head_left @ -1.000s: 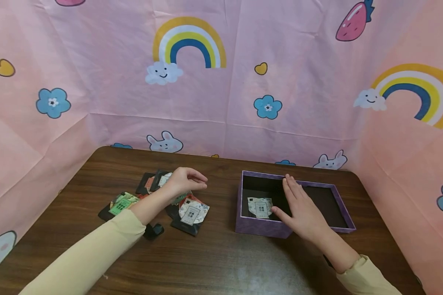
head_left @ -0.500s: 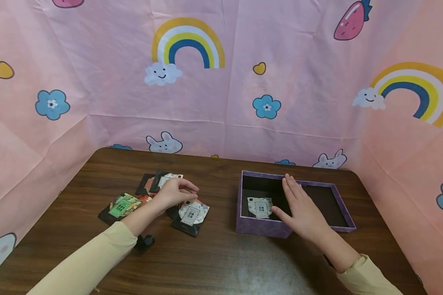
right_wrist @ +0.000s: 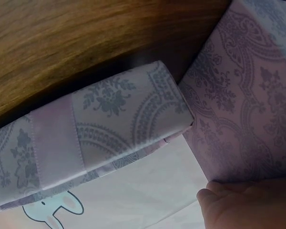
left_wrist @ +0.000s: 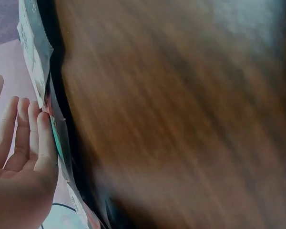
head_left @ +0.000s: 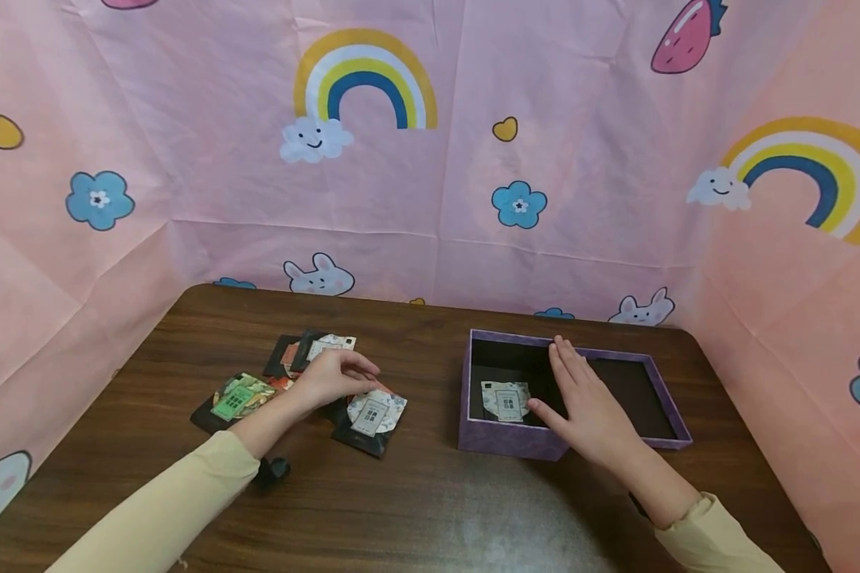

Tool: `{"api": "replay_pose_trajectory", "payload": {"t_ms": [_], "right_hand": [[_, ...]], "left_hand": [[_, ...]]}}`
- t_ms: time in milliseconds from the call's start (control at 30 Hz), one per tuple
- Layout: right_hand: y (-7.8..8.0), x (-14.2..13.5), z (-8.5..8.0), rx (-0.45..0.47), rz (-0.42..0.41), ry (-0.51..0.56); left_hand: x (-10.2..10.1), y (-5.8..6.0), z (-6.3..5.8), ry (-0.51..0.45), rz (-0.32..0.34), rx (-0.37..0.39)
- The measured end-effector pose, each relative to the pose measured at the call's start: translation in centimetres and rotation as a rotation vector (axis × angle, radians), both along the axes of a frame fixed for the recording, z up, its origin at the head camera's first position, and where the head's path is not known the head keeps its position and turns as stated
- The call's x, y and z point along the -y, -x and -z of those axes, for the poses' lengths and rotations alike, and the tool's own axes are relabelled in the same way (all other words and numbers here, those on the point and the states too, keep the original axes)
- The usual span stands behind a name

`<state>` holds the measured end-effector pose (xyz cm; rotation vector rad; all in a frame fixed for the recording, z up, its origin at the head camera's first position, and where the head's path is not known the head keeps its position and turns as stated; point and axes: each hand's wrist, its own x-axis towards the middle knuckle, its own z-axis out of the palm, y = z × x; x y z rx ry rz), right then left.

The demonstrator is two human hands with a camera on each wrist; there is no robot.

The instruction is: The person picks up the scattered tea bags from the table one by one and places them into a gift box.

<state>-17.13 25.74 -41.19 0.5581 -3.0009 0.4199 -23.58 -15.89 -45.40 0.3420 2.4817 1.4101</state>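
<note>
My left hand (head_left: 333,378) is over a spread of flat black tea sachets, its fingers slightly bent and the thumb apart. In the left wrist view its fingertips reach the edge of the sachets (left_wrist: 35,52), with nothing gripped. Beside it lie a white-labelled sachet (head_left: 369,418), a green-labelled one (head_left: 236,402) and an orange-labelled one (head_left: 288,362). My right hand (head_left: 588,414) rests with straight fingers along the right wall of a purple patterned box (head_left: 509,440), thumb over the front rim. One white-labelled sachet (head_left: 507,402) lies inside at the left.
A shallow purple tray-like lid (head_left: 665,402), dark inside, lies against the box's right side. The brown wooden table (head_left: 430,509) ends at a pink printed cloth (head_left: 459,270) behind and at both sides. A small black device (head_left: 275,469) shows at my left wrist.
My left hand has moved left and a little down over the sachets, uncovering the white sachet at the back. My right hand and the box have stayed put.
</note>
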Motion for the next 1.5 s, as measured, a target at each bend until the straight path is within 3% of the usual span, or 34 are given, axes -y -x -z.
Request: {"api": "replay_pose_trajectory", "payload": {"t_ms": [167,500,700,1000,1500], "right_hand": [[0.0,0.0,-0.2,0.0,0.002,0.001],[0.1,-0.3,0.1,-0.013,0.0,0.009],[0.1,-0.3,0.4,-0.011,0.002,0.008],[0.0,-0.2,0.3,-0.022,0.0,0.01],[0.4,-0.1,0.3,-0.002,0.004,0.004]], "left_hand": [[0.1,0.2,0.0,0.039,0.032,-0.024],[0.7,0.1,0.5,0.192,0.251,-0.243],[0.8,-0.1,0.9,0.267,0.31,-0.292],[0.4,-0.2,0.8,0.295,0.323,-0.28],[-0.1,-0.3,0.4,0.255,0.229,-0.232]]}}
